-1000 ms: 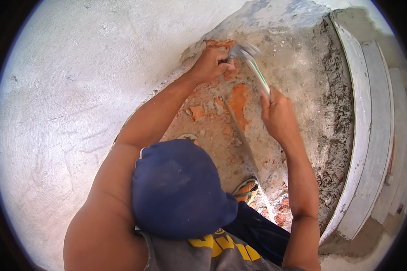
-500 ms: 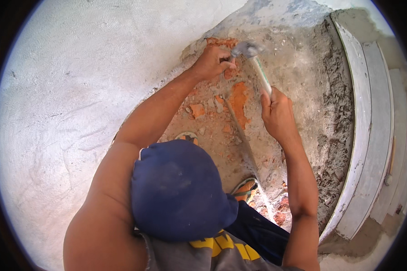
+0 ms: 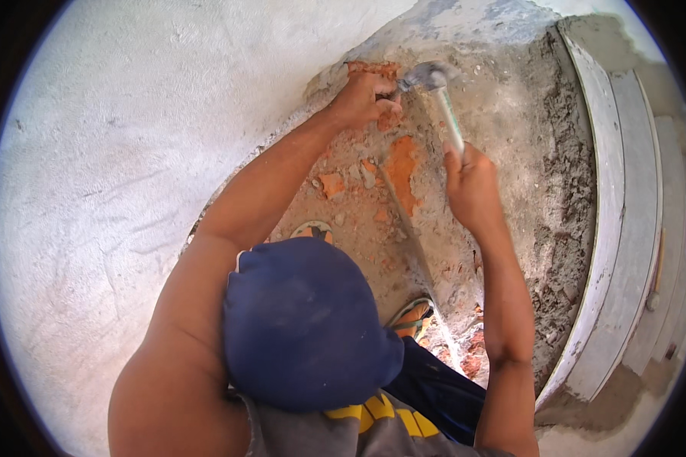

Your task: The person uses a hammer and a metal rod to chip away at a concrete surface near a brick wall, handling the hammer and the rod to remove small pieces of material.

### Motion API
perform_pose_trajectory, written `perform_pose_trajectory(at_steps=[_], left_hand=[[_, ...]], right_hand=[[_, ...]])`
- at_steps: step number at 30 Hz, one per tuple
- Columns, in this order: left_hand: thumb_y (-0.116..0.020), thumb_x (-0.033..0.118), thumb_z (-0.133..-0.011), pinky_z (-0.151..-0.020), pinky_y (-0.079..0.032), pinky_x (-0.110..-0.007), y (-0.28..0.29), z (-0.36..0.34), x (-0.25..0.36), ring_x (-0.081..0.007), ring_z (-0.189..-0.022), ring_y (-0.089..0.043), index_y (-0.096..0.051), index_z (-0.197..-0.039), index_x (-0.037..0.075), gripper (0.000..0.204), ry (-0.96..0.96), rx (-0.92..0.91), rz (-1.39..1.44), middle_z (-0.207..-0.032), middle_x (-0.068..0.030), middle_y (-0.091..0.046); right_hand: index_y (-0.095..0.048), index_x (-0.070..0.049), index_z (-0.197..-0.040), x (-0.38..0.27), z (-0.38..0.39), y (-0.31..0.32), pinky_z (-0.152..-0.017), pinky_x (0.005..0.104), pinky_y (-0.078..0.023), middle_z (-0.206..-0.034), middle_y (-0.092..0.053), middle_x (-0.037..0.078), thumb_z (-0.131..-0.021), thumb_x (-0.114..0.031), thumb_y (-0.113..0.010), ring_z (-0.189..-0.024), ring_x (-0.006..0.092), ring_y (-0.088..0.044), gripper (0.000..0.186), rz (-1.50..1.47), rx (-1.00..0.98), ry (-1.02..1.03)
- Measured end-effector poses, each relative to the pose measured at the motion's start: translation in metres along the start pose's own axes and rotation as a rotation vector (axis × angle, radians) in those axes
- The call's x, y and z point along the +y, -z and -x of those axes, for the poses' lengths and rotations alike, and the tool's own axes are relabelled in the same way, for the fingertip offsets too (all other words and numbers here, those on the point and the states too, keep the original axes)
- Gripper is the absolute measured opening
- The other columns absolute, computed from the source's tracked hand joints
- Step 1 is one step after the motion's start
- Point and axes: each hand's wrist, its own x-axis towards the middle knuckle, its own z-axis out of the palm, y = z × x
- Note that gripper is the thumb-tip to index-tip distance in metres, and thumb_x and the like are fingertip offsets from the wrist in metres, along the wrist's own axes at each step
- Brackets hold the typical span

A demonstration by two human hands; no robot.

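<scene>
My right hand (image 3: 472, 183) is wrapped round the pale handle of a claw hammer (image 3: 451, 120). The hammer's grey metal head (image 3: 433, 74) is blurred and points toward my left hand (image 3: 366, 99). That hand is closed at a patch of exposed red brick (image 3: 373, 70), its fingers pinched together. A small dark end shows between thumb and fingers, facing the hammer; the rest of what it holds is hidden. Only a small gap parts the hammer face from those fingers. Below my hands, more bare orange brick (image 3: 404, 171) shows in the rough surface.
A smooth white plastered wall (image 3: 114, 167) fills the left. Broken brick pieces (image 3: 331, 185) and rubble lie around two sandalled feet (image 3: 413, 318). Rough mortar (image 3: 564, 213) and pale stepped boards or slabs (image 3: 610, 152) curve along the right. A blue cap (image 3: 305, 327) covers the lower middle.
The hammer and my right hand have shifted slightly right. My left hand has stayed at nearly the same place on the brick, its fingers a little more curled.
</scene>
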Motion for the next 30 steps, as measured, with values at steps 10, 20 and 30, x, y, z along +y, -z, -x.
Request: perform_pose_trajectory(at_steps=[10,20,30], left_hand=[[-0.076,0.01,-0.088,-0.067,-0.051,-0.035,-0.005,-0.003,-0.001,-0.013,-0.07,-0.065,-0.074,-0.088,0.001,0.009,-0.006,0.059,0.013,-0.081,-0.0086,-0.074],[-0.079,0.017,-0.088,-0.077,-0.052,-0.042,0.013,0.009,-0.006,-0.0219,-0.082,-0.069,-0.075,-0.098,0.001,0.02,0.072,-0.013,-0.044,-0.094,-0.0161,-0.075],[-0.079,0.015,-0.087,-0.08,-0.056,-0.041,-0.011,-0.002,-0.012,-0.0232,-0.093,-0.073,-0.073,-0.094,-0.001,0.019,0.034,0.0,-0.09,-0.094,-0.0151,-0.076]], right_hand=[[-0.049,-0.012,-0.076,-0.078,0.019,0.122,-0.053,0.0299,-0.044,-0.065,-0.043,-0.001,-0.106,-0.037,-0.041,-0.055,0.0147,-0.044,0.04,-1.316,0.204,0.455],[-0.057,-0.01,-0.078,-0.063,0.007,0.086,-0.043,0.0306,-0.033,-0.06,-0.042,-0.003,-0.106,-0.035,-0.053,-0.047,0.0111,-0.04,0.037,-0.436,0.367,0.22],[-0.06,0.001,-0.075,0.001,0.003,-0.004,-0.051,0.043,-0.043,-0.061,-0.057,0.012,-0.106,-0.033,-0.05,-0.054,0.0253,-0.056,0.048,-0.025,0.014,-0.122]])
